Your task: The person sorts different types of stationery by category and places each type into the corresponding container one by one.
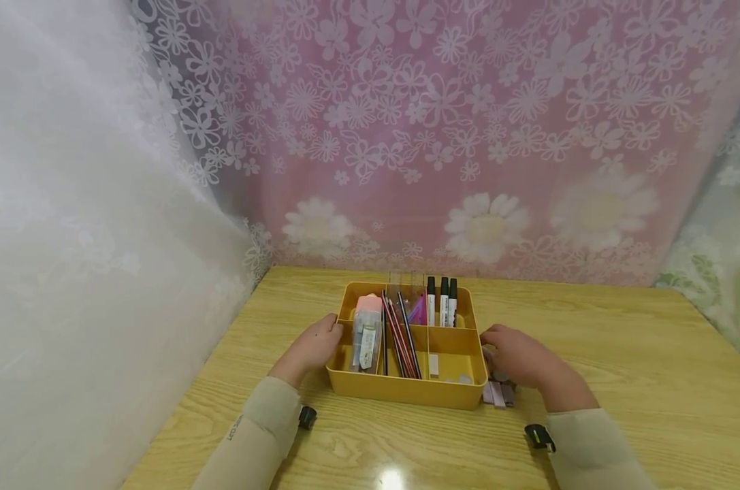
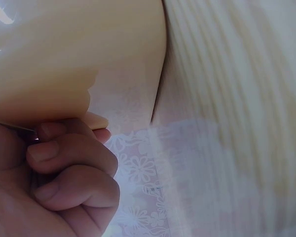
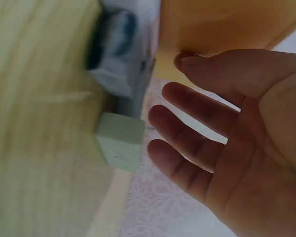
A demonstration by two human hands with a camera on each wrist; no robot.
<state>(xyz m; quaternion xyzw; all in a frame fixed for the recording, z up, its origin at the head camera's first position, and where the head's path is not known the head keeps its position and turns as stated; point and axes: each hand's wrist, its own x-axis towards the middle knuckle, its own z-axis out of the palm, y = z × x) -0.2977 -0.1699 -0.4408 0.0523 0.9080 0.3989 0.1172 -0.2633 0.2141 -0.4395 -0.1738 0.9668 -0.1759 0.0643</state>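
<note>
A yellow divided desk organizer (image 1: 406,389) stands on the table between both hands. My left hand (image 1: 316,344) holds its left rim, with fingers curled under in the left wrist view. At the right rim is my right hand (image 1: 519,355); in the right wrist view its thumb lies against the organizer wall (image 3: 222,24), the other visible fingers extended and apart from the blocks. A clear case with a pink top (image 1: 368,320), several pencils (image 1: 400,337), black-capped markers (image 1: 444,306), a clear ruler (image 1: 400,280) and a white eraser (image 1: 433,365) sit in the compartments.
Beside the organizer's right wall lie small pinkish blocks (image 1: 498,395), partly under my right hand. The right wrist view shows a pale green block (image 3: 121,140) and a blurred white-and-dark block (image 3: 116,52) there. A floral curtain (image 1: 406,136) hangs behind the wooden table (image 1: 621,340).
</note>
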